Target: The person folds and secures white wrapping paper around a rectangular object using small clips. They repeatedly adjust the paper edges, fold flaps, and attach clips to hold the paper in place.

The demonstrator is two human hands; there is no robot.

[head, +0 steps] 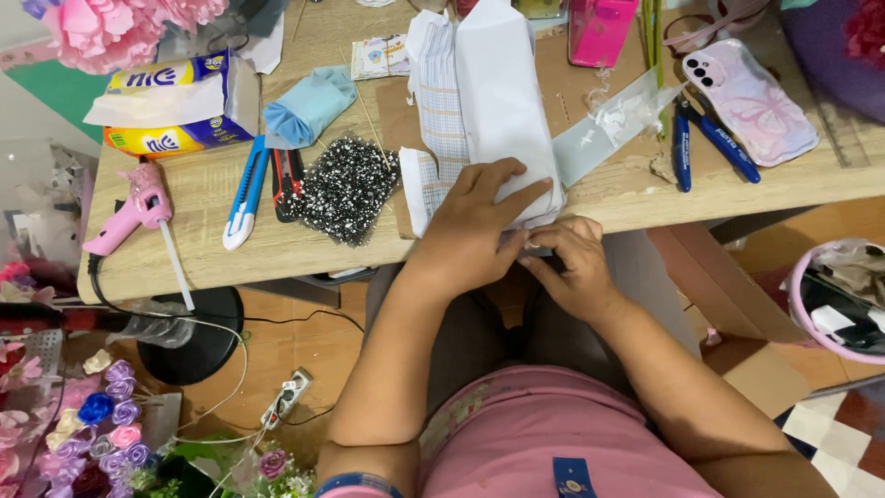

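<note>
A long box wrapped in white paper (498, 101) lies on the wooden table (221, 221), its near end at the table's front edge. My left hand (475, 226) lies flat on that near end, fingers spread over the folded paper. My right hand (567, 263) pinches the paper flap at the box's lower right corner, touching my left fingertips. A strip of clear tape or film (608, 124) lies beside the box on the right.
A black speckled mesh piece (348, 187), blue and red-black cutters (247, 194), a pink glue gun (138, 210), a tissue pack (175, 106), a phone (749, 100) and blue pens (705, 138) lie on the table. Artificial flowers (101, 415) and a pink basket (843, 295) sit on the floor.
</note>
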